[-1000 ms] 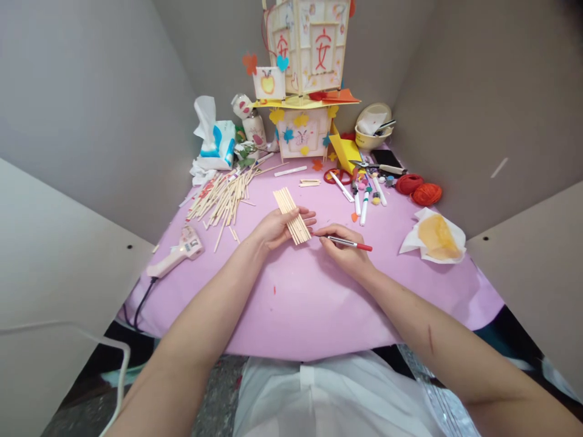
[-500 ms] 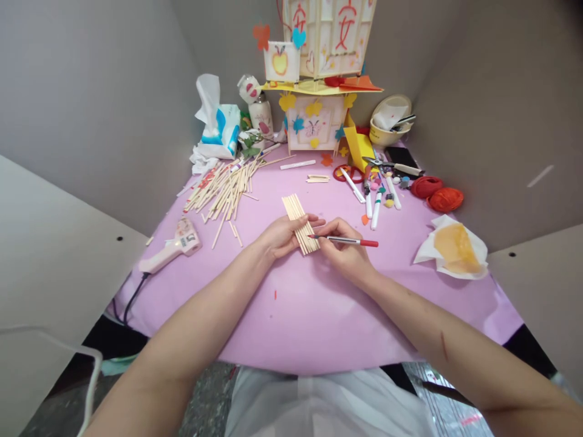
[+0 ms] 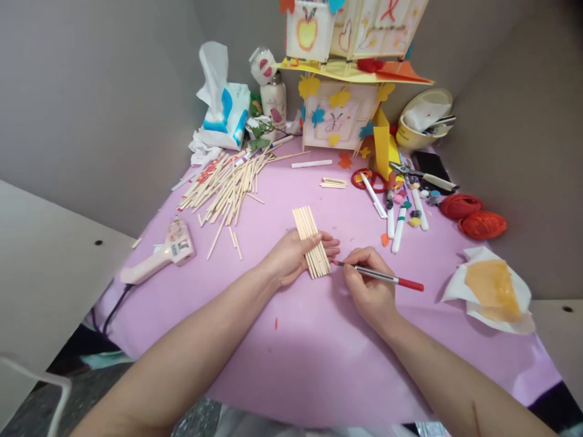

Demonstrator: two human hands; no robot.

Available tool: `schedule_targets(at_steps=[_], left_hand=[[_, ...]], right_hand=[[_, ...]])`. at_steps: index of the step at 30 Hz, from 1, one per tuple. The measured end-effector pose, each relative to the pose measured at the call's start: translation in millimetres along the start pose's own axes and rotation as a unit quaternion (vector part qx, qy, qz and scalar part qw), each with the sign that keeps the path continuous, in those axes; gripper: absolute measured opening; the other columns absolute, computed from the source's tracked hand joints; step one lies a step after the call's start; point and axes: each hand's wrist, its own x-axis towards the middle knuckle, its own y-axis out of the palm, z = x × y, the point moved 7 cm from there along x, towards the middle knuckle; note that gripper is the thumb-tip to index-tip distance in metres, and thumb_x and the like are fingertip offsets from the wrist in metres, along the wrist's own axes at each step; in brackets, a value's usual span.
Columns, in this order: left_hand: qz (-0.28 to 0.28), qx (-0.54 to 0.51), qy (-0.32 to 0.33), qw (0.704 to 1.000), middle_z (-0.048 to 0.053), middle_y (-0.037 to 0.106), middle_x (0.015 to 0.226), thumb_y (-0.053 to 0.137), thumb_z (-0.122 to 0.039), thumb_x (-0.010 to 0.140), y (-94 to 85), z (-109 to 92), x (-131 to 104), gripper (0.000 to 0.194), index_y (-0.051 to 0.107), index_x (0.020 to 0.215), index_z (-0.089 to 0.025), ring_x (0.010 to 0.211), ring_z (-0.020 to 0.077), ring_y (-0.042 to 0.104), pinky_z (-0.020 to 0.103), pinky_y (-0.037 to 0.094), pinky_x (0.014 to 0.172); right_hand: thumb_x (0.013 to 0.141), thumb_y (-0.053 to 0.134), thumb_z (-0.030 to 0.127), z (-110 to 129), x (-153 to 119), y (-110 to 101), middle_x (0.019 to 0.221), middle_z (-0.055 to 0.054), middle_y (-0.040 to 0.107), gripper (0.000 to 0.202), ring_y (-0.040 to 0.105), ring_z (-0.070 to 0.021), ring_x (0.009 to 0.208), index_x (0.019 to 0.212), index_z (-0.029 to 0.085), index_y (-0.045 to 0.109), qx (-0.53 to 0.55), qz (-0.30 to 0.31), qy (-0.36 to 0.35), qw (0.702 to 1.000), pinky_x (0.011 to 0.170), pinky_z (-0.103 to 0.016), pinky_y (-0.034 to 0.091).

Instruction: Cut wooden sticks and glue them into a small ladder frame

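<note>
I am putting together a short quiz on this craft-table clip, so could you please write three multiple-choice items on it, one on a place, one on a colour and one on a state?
1. Where does the glue gun lie?
A. at the left edge of the table
B. beside the orange yarn balls
C. under the paper lantern

2. What colour is the table cover?
A. green
B. pink-lilac
C. white

3. What is the right hand doing?
A. resting flat and empty
B. gripping a red-capped pen
C. holding scissors

Answers:
1. A: the glue gun sits far left, its cord running off the edge.
2. B: the cover shows pink-lilac all round the hands.
3. B: the fingers close on the pen, its tip beside the flat row of wooden sticks that the left hand holds.
</note>
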Motion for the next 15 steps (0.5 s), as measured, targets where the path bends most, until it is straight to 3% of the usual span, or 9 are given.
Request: schedule_targets(at_steps=[9,15], left_hand=[[0.014,-0.006,0.006,1.000,0.016,0.071,0.093,0.057,-0.017,0.085,-1.7,0.5,2.0,0.012,0.063,0.089,-0.007,0.085,0.0238,0.069,0.047,0.050,0.090],[0.012,-0.004,0.006,1.000,0.016,0.070,0.095,0.059,-0.016,0.084,-0.2,-0.5,1.3,0.012,0.063,0.089,-0.006,0.086,0.0237,0.069,0.046,0.050,0.091]], right_hand=[[0.075,0.060,0.012,16.6,-5.5,17.7,0.067,0.002,0.060,0.011,0.053,-0.0101,0.054,0.082,0.021,0.057,-0.111,0.064,-0.110,0.986,0.053,-0.023,0.042],[0.076,0.060,0.012,19.8,-5.0,21.4,0.068,0.001,0.062,0.011,0.055,-0.0103,0.055,0.084,0.020,0.059,-0.119,0.078,-0.127,0.982,0.054,-0.023,0.043]])
